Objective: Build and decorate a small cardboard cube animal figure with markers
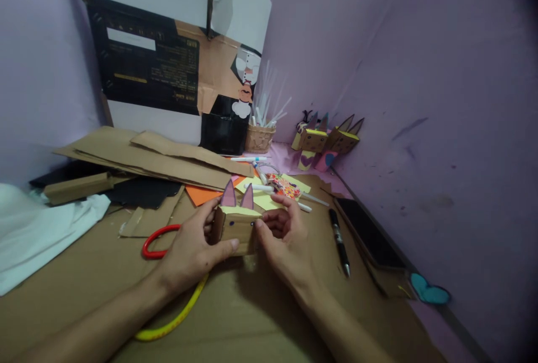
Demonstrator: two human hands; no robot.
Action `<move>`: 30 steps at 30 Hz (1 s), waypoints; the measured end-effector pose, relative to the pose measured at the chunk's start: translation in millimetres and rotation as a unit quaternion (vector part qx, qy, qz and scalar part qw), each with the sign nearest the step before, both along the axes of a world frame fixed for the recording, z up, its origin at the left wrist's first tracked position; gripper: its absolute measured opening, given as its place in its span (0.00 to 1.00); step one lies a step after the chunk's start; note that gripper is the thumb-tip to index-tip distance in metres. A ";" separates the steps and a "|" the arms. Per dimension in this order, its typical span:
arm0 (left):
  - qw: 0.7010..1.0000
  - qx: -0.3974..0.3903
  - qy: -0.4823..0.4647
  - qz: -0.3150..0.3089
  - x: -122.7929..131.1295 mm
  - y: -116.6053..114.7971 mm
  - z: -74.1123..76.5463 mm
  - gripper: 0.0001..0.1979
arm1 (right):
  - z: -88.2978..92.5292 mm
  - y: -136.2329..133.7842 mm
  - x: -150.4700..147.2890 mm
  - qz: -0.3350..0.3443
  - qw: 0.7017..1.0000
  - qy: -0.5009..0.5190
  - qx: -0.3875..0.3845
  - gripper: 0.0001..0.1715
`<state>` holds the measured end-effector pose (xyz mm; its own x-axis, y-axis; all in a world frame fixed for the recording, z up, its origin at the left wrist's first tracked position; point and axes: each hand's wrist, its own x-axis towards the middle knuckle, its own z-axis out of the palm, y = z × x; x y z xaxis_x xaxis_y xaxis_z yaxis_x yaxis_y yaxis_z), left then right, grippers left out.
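Observation:
A small cardboard animal head with two pink pointed ears, a pale yellow top strip and two dark dot eyes is held upright between my hands. My left hand grips its left side, thumb across the lower front. My right hand closes on the right edge, thumb near the right eye and fingers curled behind. Below my left hand, a red handle loop and a yellow curved loop stick out, partly hidden by the hand and forearm.
Cardboard strips lie at the back left by a white cloth. A large printed box stands behind, beside a basket of sticks. Finished cardboard figures stand back right. A pen and a phone lie right.

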<state>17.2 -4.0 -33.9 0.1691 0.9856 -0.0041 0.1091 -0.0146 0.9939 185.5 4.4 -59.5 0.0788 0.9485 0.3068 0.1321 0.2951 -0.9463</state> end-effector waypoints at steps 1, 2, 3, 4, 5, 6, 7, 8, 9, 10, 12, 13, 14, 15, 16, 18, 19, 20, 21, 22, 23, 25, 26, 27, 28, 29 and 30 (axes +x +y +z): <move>1.000 -0.001 -0.005 -0.002 -0.2 0.2 0.0 0.37 | -0.1 -0.2 0.8 0.007 1.000 0.005 0.000 0.23; 1.000 -0.002 -0.010 -0.003 -0.3 0.3 -0.1 0.37 | -0.2 -0.5 1.6 0.014 1.000 0.012 -0.002 0.21; 1.000 -0.003 -0.015 -0.003 -0.4 0.4 -0.3 0.37 | -0.2 -0.8 2.4 0.020 1.000 0.019 -0.004 0.20; 1.000 -0.005 -0.022 -0.003 -0.4 0.5 -0.6 0.37 | 0.0 -1.0 3.1 0.023 0.999 0.023 -0.007 0.19; 1.000 -0.008 -0.029 -0.004 -0.3 0.5 -0.9 0.37 | 0.4 -1.3 3.5 0.024 0.999 0.025 -0.010 0.19; 0.999 -0.012 -0.035 -0.007 -0.1 0.6 -1.1 0.37 | 1.0 -1.5 3.8 0.025 0.999 0.026 -0.014 0.18; 0.999 -0.017 -0.042 -0.008 0.2 0.7 -1.1 0.36 | 1.7 -1.7 3.8 0.025 0.999 0.030 -0.021 0.17; 0.999 -0.023 -0.048 -0.006 0.4 0.9 -0.7 0.37 | 2.5 -1.9 3.7 0.026 0.998 0.038 -0.032 0.17; 0.998 -0.031 -0.056 0.000 0.6 1.1 -0.1 0.37 | 3.1 -2.0 3.6 0.027 0.997 0.053 -0.045 0.16; 0.997 -0.039 -0.065 0.010 0.7 1.3 0.9 0.38 | 3.3 -2.1 3.6 0.029 0.995 0.071 -0.059 0.16; 0.994 -0.053 -0.093 0.035 0.6 1.6 3.1 0.39 | 2.6 -2.2 3.9 0.030 0.991 0.105 -0.080 0.17; 0.991 -0.059 -0.111 0.047 0.4 1.4 4.1 0.39 | 1.4 -2.4 4.3 0.029 0.989 0.118 -0.083 0.17; 0.988 -0.065 -0.128 0.054 0.2 0.7 4.8 0.38 | -0.2 -3.0 4.7 0.028 0.988 0.129 -0.084 0.17; 0.985 -0.072 -0.143 0.058 0.0 -0.7 5.1 0.37 | -2.2 -4.3 4.9 0.027 0.986 0.139 -0.084 0.17; 0.983 -0.086 -0.154 0.058 0.0 -3.1 5.0 0.35 | -4.5 -6.4 4.8 0.023 0.985 0.148 -0.083 0.17; 0.976 -0.117 -0.172 0.062 0.9 -10.6 3.4 0.34 | -10.0 -13.8 3.5 0.016 0.984 0.159 -0.077 0.16; 0.972 -0.144 -0.178 0.062 1.8 -15.4 2.3 0.35 | -12.9 -18.9 2.3 0.007 0.984 0.162 -0.071 0.16; 0.968 -0.140 -0.188 0.089 2.9 -20.4 1.1 0.36 | -15.9 -24.5 0.9 0.005 0.984 0.168 -0.065 0.16; 0.964 -0.144 -0.193 0.113 4.0 -24.9 0.2 0.37 | -18.7 -30.0 -0.5 -0.011 0.982 0.179 -0.064 0.16; 0.961 -0.149 -0.192 0.131 4.8 -28.3 -0.4 0.37 | -21.2 -34.6 -1.6 -0.025 0.980 0.189 -0.058 0.15; 0.961 -0.149 -0.192 0.134 5.2 -30.3 -0.6 0.37 | -23.2 -37.7 -2.1 -0.031 0.980 0.193 -0.049 0.14; 0.964 -0.148 -0.187 0.116 4.1 -29.1 0.6 0.36 | -24.9 -37.9 -1.5 -0.028 0.983 0.177 -0.029 0.12; 0.968 -0.141 -0.183 0.101 2.6 -26.4 1.7 0.35 | -24.4 -35.0 -0.4 -0.015 0.987 0.159 -0.024 0.12; 0.971 -0.130 -0.178 0.089 0.8 -22.9 2.9 0.35 | -23.2 -30.7 0.9 0.001 0.990 0.139 -0.020 0.13; 0.975 -0.113 -0.174 0.083 -1.1 -19.1 3.9 0.36 | -21.2 -25.6 2.3 0.020 0.993 0.119 -0.018 0.13; 0.979 -0.091 -0.167 0.073 -2.8 -15.7 4.6 0.36 | -18.7 -20.3 3.5 0.031 0.994 0.106 -0.017 0.14; 0.982 -0.071 -0.160 0.067 -4.1 -12.8 4.8 0.36 | -15.7 -15.5 4.6 0.032 0.994 0.100 -0.012 0.14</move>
<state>13.2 -16.8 -29.0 0.0530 0.9923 -0.1119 -0.2176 0.1208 0.9685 190.1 -11.1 -75.2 0.0758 0.9602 0.2689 -0.0775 0.2745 -0.9585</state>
